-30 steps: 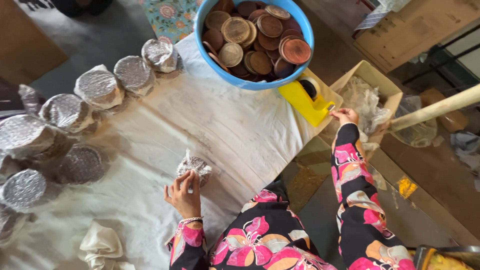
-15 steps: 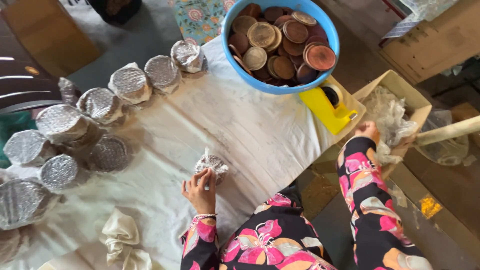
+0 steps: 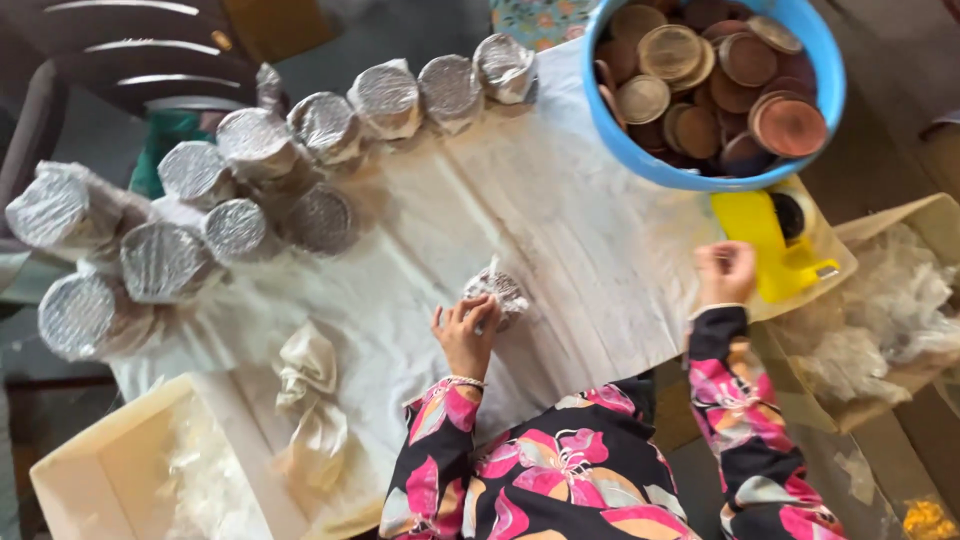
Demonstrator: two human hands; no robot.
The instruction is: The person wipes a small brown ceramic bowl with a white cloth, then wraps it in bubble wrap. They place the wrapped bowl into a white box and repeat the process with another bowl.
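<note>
My left hand rests on the white paper sheet, its fingertips pressing a small foil-wrapped bundle. My right hand is curled into a fist at the sheet's right edge, right beside a yellow tape dispenser. I cannot see anything inside that fist. Both arms wear floral pink-and-black sleeves.
A blue tub full of round brown clay lids stands at the top right. Several foil-covered round stacks line the left and top. An open cardboard box with clear plastic sits right, another box bottom left, with a crumpled cloth nearby.
My right hand has drawn back from the cardboard box to the near side of the yellow dispenser. My left hand stays on the foil bundle. The view has shifted.
</note>
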